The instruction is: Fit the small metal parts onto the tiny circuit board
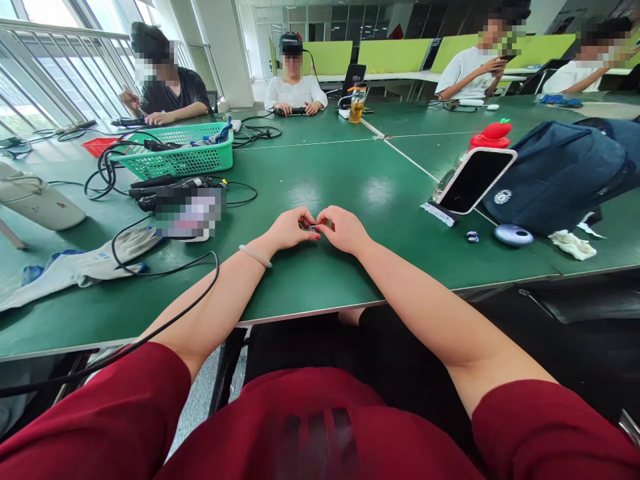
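Observation:
My left hand (290, 229) and my right hand (341, 229) meet over the green table (325, 180), fingers curled in a pinch. Between the fingertips sits a tiny dark object (312, 229), too small to name. Both hands grip it, resting on the tabletop near the front edge. A pale bracelet (255, 256) circles my left wrist. A black cable (165, 313) crosses over my left forearm.
A green basket (180, 157) of cables stands at the left, with a blurred device (187, 213) and cloth (75, 267) nearer. A phone (475, 180) leans by a dark blue bag (560, 173). Earbuds (472, 235) and a round case (513, 235) lie right. Several people sit at the far side.

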Tool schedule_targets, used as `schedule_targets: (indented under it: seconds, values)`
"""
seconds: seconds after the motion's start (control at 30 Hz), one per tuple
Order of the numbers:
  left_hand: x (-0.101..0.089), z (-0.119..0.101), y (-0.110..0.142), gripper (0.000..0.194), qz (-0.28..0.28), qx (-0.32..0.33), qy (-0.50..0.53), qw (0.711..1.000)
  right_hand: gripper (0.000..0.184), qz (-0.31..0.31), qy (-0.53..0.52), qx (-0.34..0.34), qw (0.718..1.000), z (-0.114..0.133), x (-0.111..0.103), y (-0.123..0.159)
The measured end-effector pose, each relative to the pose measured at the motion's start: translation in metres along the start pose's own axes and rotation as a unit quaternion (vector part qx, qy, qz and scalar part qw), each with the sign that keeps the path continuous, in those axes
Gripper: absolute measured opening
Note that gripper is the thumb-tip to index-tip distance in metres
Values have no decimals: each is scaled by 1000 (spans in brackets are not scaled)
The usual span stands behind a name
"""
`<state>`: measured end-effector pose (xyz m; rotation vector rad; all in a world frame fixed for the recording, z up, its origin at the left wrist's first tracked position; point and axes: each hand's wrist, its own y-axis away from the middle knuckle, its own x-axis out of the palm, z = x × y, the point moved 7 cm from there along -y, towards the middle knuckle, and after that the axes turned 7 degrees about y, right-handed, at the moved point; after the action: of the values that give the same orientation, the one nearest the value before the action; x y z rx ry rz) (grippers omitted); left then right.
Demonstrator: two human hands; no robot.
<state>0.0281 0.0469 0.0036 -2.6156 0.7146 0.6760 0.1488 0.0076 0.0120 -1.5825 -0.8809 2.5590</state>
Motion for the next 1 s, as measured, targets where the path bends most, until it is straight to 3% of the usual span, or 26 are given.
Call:
schedule_targets:
  seconds: [0.17,0.37,0.57,1.0]
  values:
    - [-10,7,-1,34,-49,-39,-44,997,18,9,14,-5,1000,0,2,-1]
    - [-28,23,0,33,-125,-106,-79,983,23,84,56,-9,995,-1,17,1]
    - [-27,28,-1,35,-123,-110,-74,984,19,94,84,-14,992,3,21,1]
    - [-23,20,1,34,-105,-110,-74,986,17,83,77,6,994,-2,19,-2]
